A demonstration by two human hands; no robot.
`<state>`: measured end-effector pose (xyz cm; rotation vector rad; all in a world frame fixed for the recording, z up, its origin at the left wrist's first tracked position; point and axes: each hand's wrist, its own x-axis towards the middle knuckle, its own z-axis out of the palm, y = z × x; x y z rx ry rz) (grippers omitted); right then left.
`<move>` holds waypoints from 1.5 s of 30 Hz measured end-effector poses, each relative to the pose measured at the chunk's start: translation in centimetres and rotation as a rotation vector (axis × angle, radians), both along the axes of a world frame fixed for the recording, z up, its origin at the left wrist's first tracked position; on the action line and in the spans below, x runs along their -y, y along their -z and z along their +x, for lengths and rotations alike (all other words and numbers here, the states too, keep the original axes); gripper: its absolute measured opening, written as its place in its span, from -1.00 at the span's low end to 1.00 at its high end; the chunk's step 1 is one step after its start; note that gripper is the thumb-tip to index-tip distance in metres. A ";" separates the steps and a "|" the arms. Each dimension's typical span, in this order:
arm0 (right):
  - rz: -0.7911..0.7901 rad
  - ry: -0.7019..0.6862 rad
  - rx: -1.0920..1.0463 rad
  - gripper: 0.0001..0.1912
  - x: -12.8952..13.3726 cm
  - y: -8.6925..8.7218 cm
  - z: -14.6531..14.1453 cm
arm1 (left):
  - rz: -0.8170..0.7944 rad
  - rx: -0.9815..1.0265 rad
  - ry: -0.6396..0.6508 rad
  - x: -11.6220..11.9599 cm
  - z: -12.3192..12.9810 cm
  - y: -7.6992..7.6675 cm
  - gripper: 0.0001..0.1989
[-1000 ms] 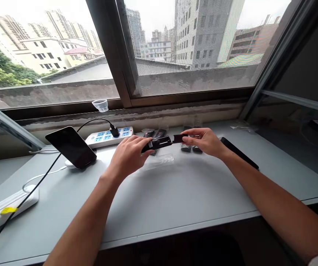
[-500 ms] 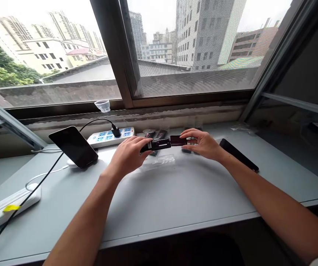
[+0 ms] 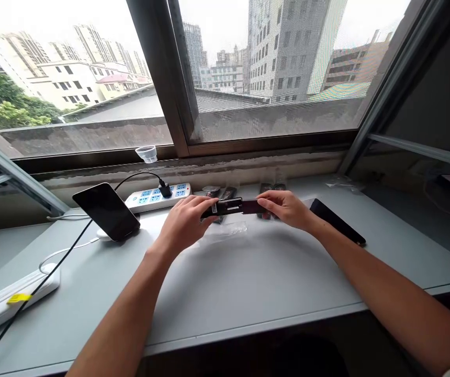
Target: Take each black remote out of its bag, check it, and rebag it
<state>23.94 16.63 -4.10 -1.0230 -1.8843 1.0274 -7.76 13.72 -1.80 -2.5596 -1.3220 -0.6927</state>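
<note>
My left hand (image 3: 188,220) is closed around the left end of a black device (image 3: 231,206), which has a slot and a small white label. A dark reddish-black flat piece (image 3: 250,207) is pinched at its right end by my right hand (image 3: 288,209). The two pieces meet end to end above the table; whether they are joined cannot be made out. Small dark items in clear bags (image 3: 266,188) lie behind my right hand, and others (image 3: 228,192) lie behind the device. A clear plastic bag (image 3: 228,229) rests on the table just below the device.
A tablet (image 3: 107,212) leans on a stand at the left. Behind it lies a power strip (image 3: 142,198) with a black plug. A white bar (image 3: 40,283) and cables are at far left. A black case (image 3: 337,221) lies right; a clear cup (image 3: 147,154) stands on the sill.
The fingers of my right hand have closed into a tighter pinch nearer the end of the reddish-black piece. Behind them, the bagged items show more. The view has shifted slightly.
</note>
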 end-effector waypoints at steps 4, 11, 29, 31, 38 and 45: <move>-0.060 0.047 -0.092 -0.50 0.4 0.2 -1.0 | 0.032 -0.005 0.077 0.6 1.4 0.1 -0.60; -0.115 0.081 -0.102 -0.58 1.3 0.5 -2.4 | 0.025 -0.034 0.200 1.1 2.7 0.7 -0.60; -0.415 0.068 -0.450 -0.49 0.2 -0.7 -0.6 | 0.042 0.192 -0.004 2.0 3.1 -1.3 -0.58; -0.407 0.110 -0.464 -0.30 -0.1 -0.3 -0.5 | -0.173 0.065 0.016 2.0 2.4 -1.0 -0.61; -0.398 0.194 -0.337 0.60 0.0 0.9 -0.9 | -0.366 -0.081 0.051 2.7 2.2 -0.3 -0.48; -0.340 0.281 -0.094 0.65 -0.2 0.6 -0.4 | -0.433 -0.069 0.008 2.6 2.2 -0.4 -0.40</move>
